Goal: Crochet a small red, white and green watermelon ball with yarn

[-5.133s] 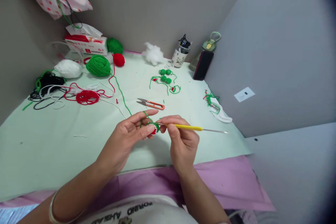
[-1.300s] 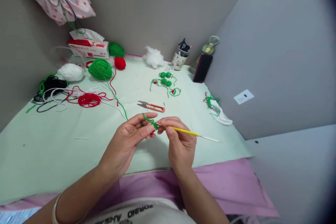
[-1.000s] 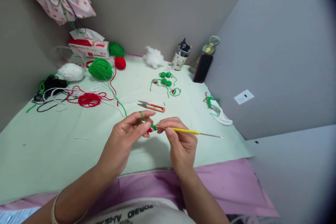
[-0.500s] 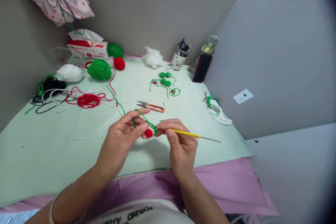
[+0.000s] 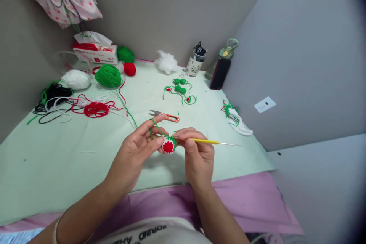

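Note:
A small round crochet piece (image 5: 169, 146), red in the middle with a white ring and a green edge, is pinched between the thumb and fingers of my left hand (image 5: 140, 145). Green yarn (image 5: 156, 124) loops over my raised left index finger and runs down to the piece. My right hand (image 5: 198, 156) grips a crochet hook (image 5: 207, 141) with a yellow handle, pen-fashion. The hook's working end lies at the green edge, its tip partly hidden by yarn and fingers. The hook's other metal end points right. Just beyond my left fingertips lie orange-handled thread snips (image 5: 168, 117).
Balls of green (image 5: 108, 76), red (image 5: 129, 69) and white yarn (image 5: 76, 79) sit at the back left by a tissue pack (image 5: 95, 52). White stuffing (image 5: 166, 62), small green crochet balls (image 5: 180, 89), a pen cup (image 5: 196, 64), a phone (image 5: 220, 73) and a bottle (image 5: 228, 50) stand farther back.
The crochet piece has turned so its red face now shows fully towards me. The hook has swung nearer level, and my left index finger has lifted with the yarn.

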A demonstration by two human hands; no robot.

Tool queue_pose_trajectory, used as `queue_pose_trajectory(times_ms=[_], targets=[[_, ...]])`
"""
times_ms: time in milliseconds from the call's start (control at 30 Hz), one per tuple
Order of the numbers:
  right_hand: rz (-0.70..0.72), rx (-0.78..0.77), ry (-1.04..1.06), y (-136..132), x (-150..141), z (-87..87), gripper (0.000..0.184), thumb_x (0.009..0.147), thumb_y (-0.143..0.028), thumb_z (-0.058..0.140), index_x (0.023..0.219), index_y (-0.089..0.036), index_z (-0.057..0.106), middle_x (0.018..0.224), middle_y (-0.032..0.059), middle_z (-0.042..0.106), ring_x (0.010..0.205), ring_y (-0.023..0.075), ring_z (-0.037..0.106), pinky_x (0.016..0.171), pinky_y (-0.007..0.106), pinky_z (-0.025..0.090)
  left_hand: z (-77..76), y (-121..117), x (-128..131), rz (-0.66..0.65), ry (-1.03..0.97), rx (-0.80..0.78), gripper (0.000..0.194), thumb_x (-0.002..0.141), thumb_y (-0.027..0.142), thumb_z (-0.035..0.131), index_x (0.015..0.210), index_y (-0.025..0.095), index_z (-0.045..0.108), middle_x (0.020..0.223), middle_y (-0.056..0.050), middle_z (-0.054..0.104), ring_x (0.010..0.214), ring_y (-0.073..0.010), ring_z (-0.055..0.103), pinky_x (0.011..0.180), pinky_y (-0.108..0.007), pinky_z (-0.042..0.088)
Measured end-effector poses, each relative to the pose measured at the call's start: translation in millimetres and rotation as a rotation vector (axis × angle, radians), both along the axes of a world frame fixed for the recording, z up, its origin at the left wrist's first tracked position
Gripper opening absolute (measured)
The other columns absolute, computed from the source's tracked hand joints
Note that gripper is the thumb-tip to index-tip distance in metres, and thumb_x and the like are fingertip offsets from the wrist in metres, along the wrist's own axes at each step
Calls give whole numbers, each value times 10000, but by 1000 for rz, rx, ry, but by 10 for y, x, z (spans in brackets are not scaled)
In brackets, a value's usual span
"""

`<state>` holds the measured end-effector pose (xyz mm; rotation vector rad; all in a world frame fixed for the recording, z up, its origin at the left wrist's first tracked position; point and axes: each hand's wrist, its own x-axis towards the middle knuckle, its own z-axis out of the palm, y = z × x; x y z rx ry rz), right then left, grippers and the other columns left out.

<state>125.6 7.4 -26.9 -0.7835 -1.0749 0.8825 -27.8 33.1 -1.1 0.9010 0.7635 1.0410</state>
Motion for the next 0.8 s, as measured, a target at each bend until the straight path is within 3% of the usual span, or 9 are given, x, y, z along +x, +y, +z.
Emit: queue_pose_trajectory(times_ms=[300, 500, 633, 800], targets=[[-6, -33, 63, 14, 5, 16, 152, 990, -336, 650, 960, -270, 783, 986, 43, 782, 842, 164, 726, 723, 304, 630, -82, 18, -14, 8, 43, -2, 351, 852, 308, 827, 1198, 334, 781, 795, 42, 651, 741, -112, 619, 774, -242, 488], [-19, 43, -11, 12, 12, 28, 164, 1004, -284, 629, 983, -281, 791, 979, 47, 776, 894, 172, 710, 716, 300, 606, -12, 9, -35, 5, 15, -57, 337, 895, 395, 774, 1213, 285, 779, 826, 4, 651, 855, -159, 628, 857, -284, 496], [-37, 90, -87, 5, 5, 38, 170, 1006, -273, 627, 991, -283, 796, 967, 48, 781, 933, 183, 708, 731, 311, 597, 18, 10, -11, -18, 29, -44, 493, 809, 322, 860, 1287, 300, 742, 890, 5, 638, 861, -146, 583, 837, -262, 495], [-48, 61, -104, -5, 5, 29, 155, 996, -318, 641, 972, -274, 788, 953, 57, 784, 919, 203, 714, 733, 347, 598, 10, 11, 37, -32, -3, -83, 758, 791, 251, 867, 1484, 326, 568, 960, 3, 659, 908, -155, 611, 879, -282, 514]])
